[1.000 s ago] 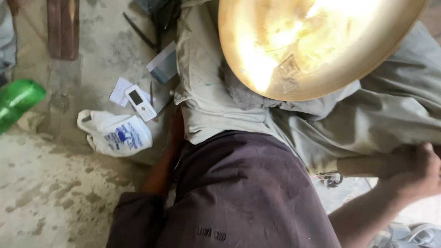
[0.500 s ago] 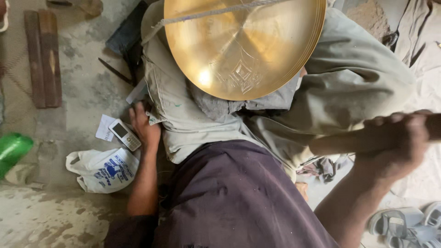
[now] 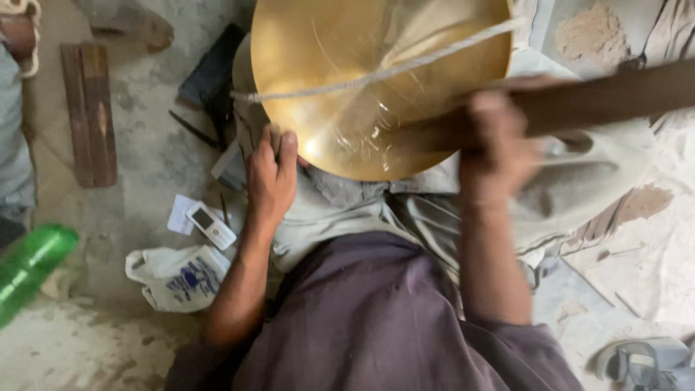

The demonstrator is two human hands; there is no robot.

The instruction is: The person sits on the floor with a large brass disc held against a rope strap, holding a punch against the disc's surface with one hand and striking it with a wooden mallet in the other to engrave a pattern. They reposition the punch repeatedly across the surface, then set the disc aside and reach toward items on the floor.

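A large round brass dish (image 3: 347, 65) rests against my lap, with a pale cord (image 3: 376, 72) stretched across its face. My left hand (image 3: 271, 177) presses against the dish's lower left rim, fingers curled. My right hand (image 3: 496, 148), blurred by motion, grips a long dark wooden stick (image 3: 615, 94) that crosses the dish's right side. Below are my grey-green trousers (image 3: 347, 210) and purple shirt (image 3: 369, 318).
On the concrete floor to the left lie a small white phone (image 3: 211, 225) on a paper slip, a white plastic bag (image 3: 177, 277), a green bottle (image 3: 29, 268) and a wooden block (image 3: 89, 112). A sandal (image 3: 637, 362) sits at the lower right.
My left hand rose from the floor beside the phone to the dish's rim. My right hand swung the stick up and left across the dish. The view shifted downward.
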